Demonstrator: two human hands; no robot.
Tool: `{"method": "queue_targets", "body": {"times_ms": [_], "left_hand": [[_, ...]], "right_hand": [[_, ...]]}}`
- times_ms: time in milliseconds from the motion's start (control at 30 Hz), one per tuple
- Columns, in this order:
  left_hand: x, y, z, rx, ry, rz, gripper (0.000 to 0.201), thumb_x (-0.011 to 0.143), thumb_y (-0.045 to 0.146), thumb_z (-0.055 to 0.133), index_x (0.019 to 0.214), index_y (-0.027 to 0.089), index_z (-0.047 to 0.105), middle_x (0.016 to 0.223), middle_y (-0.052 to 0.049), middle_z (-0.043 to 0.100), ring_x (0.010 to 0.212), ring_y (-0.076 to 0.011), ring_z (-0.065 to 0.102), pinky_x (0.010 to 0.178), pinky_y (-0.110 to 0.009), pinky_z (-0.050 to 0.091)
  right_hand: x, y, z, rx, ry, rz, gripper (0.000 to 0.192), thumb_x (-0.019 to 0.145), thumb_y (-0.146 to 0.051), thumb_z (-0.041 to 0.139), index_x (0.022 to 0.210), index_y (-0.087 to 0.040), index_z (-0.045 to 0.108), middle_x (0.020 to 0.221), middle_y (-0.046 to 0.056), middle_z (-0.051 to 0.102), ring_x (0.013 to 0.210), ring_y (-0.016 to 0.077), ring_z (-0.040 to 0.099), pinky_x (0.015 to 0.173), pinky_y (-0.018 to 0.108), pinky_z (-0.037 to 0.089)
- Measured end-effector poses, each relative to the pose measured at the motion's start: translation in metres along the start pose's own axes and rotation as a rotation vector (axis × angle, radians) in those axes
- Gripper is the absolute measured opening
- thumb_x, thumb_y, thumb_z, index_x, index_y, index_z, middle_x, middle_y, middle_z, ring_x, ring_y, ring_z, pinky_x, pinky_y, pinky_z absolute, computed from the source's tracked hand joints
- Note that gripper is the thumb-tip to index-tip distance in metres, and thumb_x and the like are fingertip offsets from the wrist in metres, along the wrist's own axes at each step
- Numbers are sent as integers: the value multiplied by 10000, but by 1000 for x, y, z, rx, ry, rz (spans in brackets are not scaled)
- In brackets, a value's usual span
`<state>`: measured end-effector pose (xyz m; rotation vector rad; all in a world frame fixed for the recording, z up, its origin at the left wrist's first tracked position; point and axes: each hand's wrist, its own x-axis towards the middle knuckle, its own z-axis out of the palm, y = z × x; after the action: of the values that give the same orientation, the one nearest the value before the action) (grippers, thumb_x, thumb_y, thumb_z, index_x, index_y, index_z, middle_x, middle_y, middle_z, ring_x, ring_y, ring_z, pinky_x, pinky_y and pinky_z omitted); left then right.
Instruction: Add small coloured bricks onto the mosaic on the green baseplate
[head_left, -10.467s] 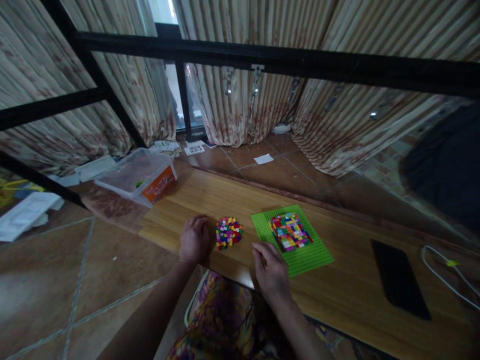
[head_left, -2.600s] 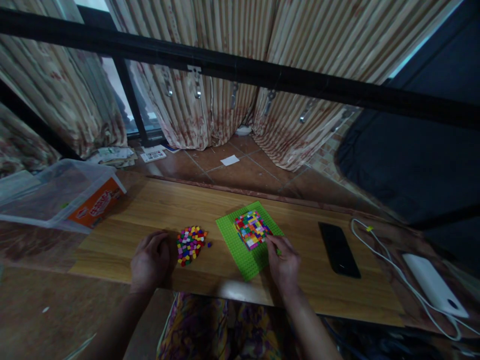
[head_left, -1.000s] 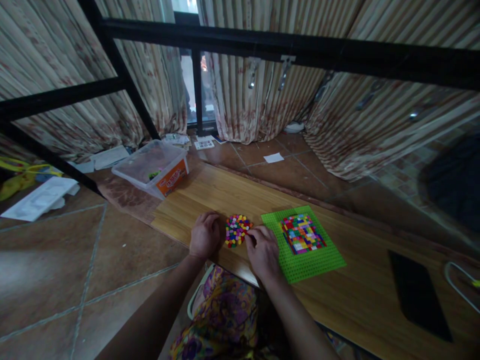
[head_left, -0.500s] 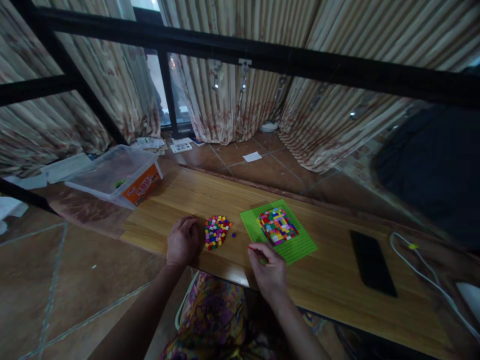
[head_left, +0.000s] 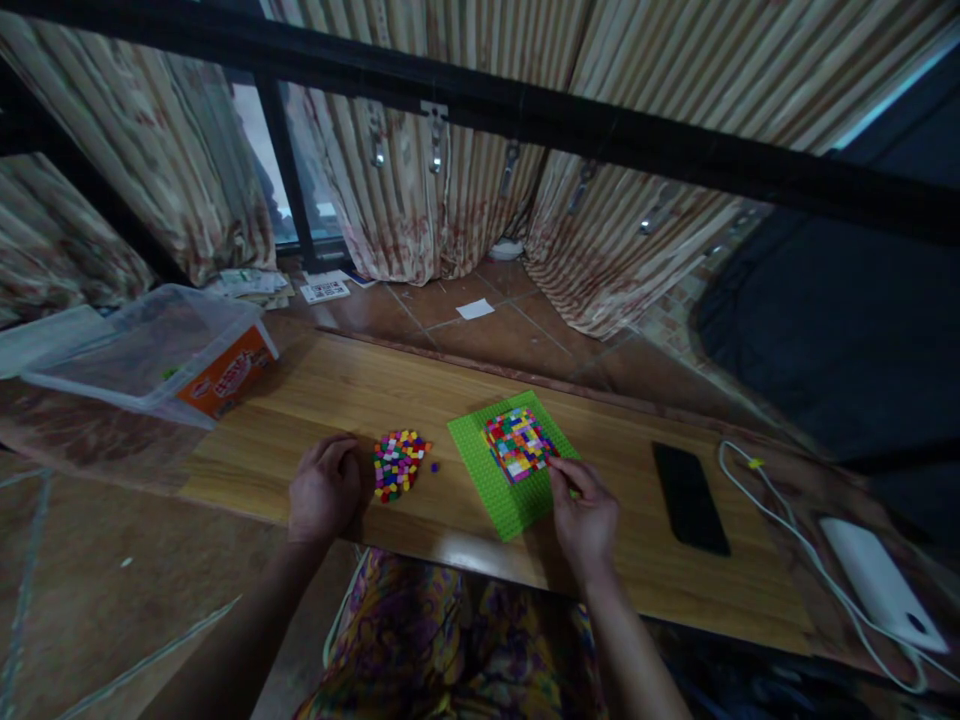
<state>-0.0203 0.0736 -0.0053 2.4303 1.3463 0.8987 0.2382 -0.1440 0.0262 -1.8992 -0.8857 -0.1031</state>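
Note:
A green studded baseplate [head_left: 487,490] lies on the wooden table, carrying a patch of small multicoloured bricks [head_left: 519,442]. My right hand [head_left: 586,512] is pinched at the near right edge of this patch. A small red brick [head_left: 553,462] shows at its fingertips, partly hidden. To the left, a pile of loose coloured bricks [head_left: 399,462] lies on the table, with one dark blue brick [head_left: 434,467] apart from it. My left hand [head_left: 324,490] rests just left of the pile, its fingers curled in and nothing visible in them.
A clear plastic tub [head_left: 142,400] with an orange label stands at the table's left end. To the right lie a black phone [head_left: 690,497], a white cable [head_left: 787,530] and a white device [head_left: 881,580]. A black metal bar [head_left: 480,95] crosses above, before curtains.
My right hand has moved from the plate's near left edge to the brick patch, carrying the small red brick. My left hand stays beside the pile. The view has shifted right.

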Motion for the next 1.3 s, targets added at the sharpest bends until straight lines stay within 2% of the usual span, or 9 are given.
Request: {"method": "queue_targets", "body": {"times_ms": [267, 567, 700, 967, 1300], "left_hand": [[-1, 0, 1, -9, 6, -14, 276, 866, 278, 432, 965, 193, 675, 1062, -86, 679, 1008, -226, 625, 901, -344, 500], [-1, 1, 0, -13, -7, -9, 290, 872, 280, 419, 972, 175, 671, 1059, -95, 678, 994, -231, 621, 894, -349, 502], [-1, 0, 2, -12, -9, -13, 286, 873, 284, 419, 970, 188, 671, 1064, -87, 676, 993, -226, 620, 894, -345, 501], [-2, -1, 3, -25, -8, -10, 286, 871, 294, 422, 964, 193, 673, 1067, -86, 678, 1004, -228, 618, 907, -356, 500], [-2, -1, 2, -19, -1, -18, 284, 867, 281, 424, 961, 186, 675, 1058, -88, 680, 998, -227, 620, 900, -352, 502]], "right_hand": [[5, 3, 4, -88, -16, -28, 205, 865, -336, 568, 851, -194, 715, 851, 70, 714, 752, 191, 659, 697, 317, 524], [6, -3, -2, -178, -71, -88, 207, 883, -298, 544, 835, -192, 715, 857, 70, 716, 766, 189, 663, 718, 315, 519], [7, -2, 0, -188, -66, -118, 215, 891, -292, 532, 838, -192, 715, 852, 73, 712, 785, 194, 660, 732, 321, 518], [6, 2, 2, -148, -28, -79, 185, 875, -332, 583, 851, -193, 703, 817, 58, 702, 751, 188, 651, 709, 313, 514], [3, 5, 3, -185, -42, -164, 214, 918, -305, 531, 863, -197, 708, 862, 72, 707, 803, 189, 657, 735, 313, 515]]}}
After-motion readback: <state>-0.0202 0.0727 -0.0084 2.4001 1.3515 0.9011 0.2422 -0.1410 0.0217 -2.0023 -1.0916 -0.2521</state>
